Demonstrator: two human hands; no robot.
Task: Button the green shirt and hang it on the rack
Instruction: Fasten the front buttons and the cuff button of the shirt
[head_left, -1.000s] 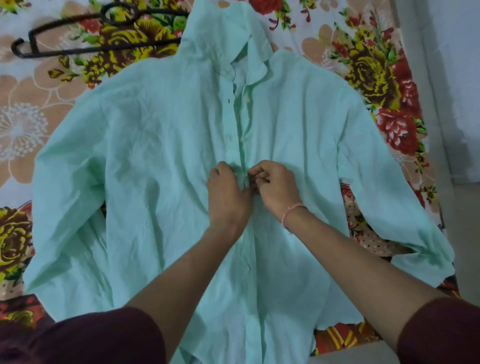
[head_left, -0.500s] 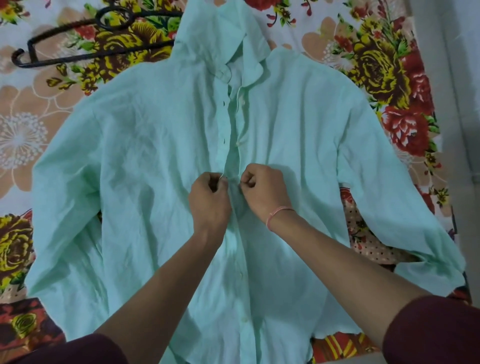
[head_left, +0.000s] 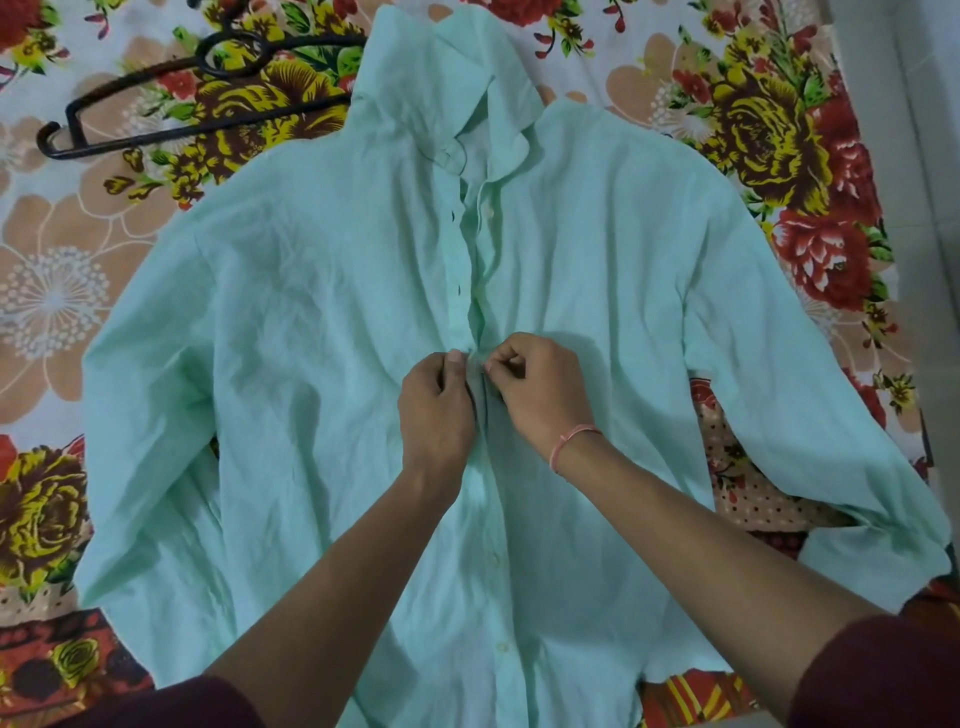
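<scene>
On the bed, under everything: floral bedsheet (head_left: 78, 291). Green shirt (head_left: 291, 364) lies flat on it, front up, collar at the far end, sleeves spread out to each side; flat layout keeps the two front edges lined up for buttoning. Black hanger (head_left: 156, 111) lies on the sheet just beyond the shirt's left shoulder, one end tucked under the collar, likely staged for the hang step. No rack in view.

Both hands meet at the shirt's front opening, about mid-chest. Left hand (head_left: 434, 410) has its grip pinched shut on the buttonhole edge. Right hand (head_left: 540, 392) has its grip pinched shut on the opposite edge, presumably on a button, though the button itself is hidden. Below the hands the front looks closed; above them it gapes, buttonholes and one button (head_left: 488, 209) showing. Judgement: buttoning upward, roughly halfway.
</scene>
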